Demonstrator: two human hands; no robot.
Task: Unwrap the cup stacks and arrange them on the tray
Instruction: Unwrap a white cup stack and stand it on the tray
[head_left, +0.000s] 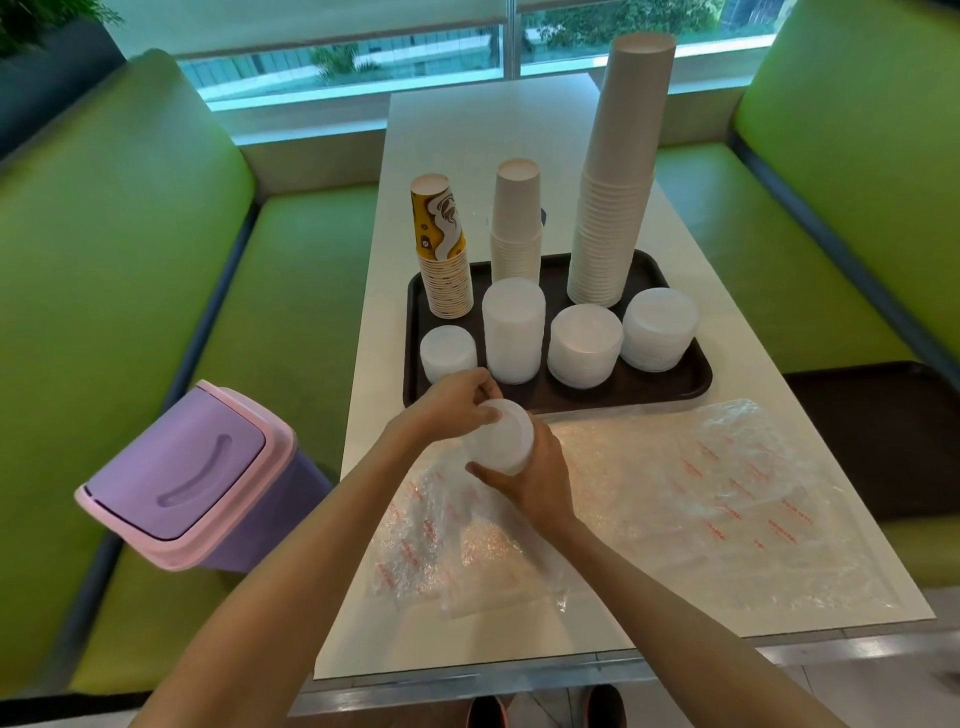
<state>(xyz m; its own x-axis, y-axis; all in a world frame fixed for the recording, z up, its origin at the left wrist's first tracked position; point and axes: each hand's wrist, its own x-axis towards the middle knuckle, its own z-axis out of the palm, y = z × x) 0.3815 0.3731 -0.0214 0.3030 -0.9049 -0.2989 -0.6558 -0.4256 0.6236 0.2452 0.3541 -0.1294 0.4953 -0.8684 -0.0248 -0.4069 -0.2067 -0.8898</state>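
Both hands grip one held lid stack, short, white and translucent, raised just above the table at the near rim of the tray. Left hand reaches in from the left, fingers curled over the stack's top and far side. Right hand wraps it from below and the near side, thumb against the wall. Beneath the hands lies a crumpled wrapper, clear plastic with red print, flat on the table. A larger sheet of the same plastic is spread to the right, its far edge close to the tray's front rim. On the dark brown tray, the front row from left: small lid stack, tall lid stack, third lid stack, right lid stack, all white. Back row, all rim-down: patterned cup stack in yellow and brown, short white cup stack with its base hidden behind the tall lid stack, and tall white cup stack, by far the highest. A purple bin with a pink rim stands left of the table. Green benches run along both sides. A second dark tray lies on the right bench.
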